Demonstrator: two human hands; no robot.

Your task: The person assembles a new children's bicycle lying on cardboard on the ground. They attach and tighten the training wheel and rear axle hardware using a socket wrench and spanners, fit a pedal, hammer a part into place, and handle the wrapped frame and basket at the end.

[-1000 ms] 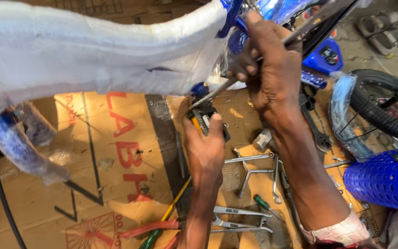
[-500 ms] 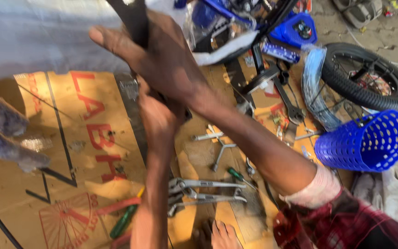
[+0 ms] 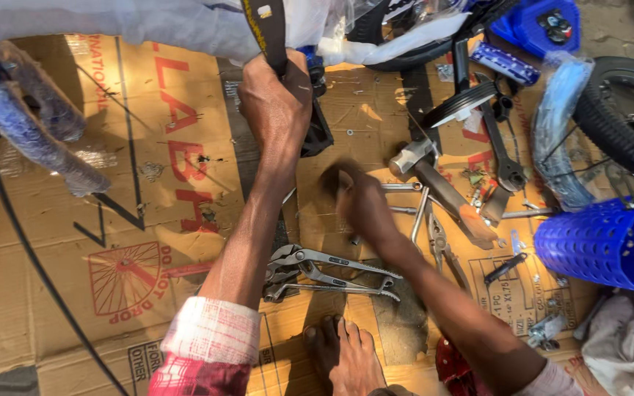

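Blue basket: the perforated blue plastic basket (image 3: 610, 242) lies at your right on the flattened brown cardboard sheet (image 3: 148, 191); its right side is cut off by the frame edge, and you cannot tell what is inside it.
Left hand: your left hand (image 3: 277, 103) has its grip clamped around the dark flat strap with a yellow edge (image 3: 271, 29), which runs up out of view at the top.
Right hand: your right hand (image 3: 357, 202) is blurred just above the cardboard, among the loose tools; you cannot tell whether its grip is apart or together.
Tools: the silver slip-joint pliers (image 3: 324, 271) lie between your forearms, and the wooden-handled hammer (image 3: 442, 187) lies just right of your right hand.
Hidden: the white plastic-wrapped frame (image 3: 111, 22) is cut off along the top.
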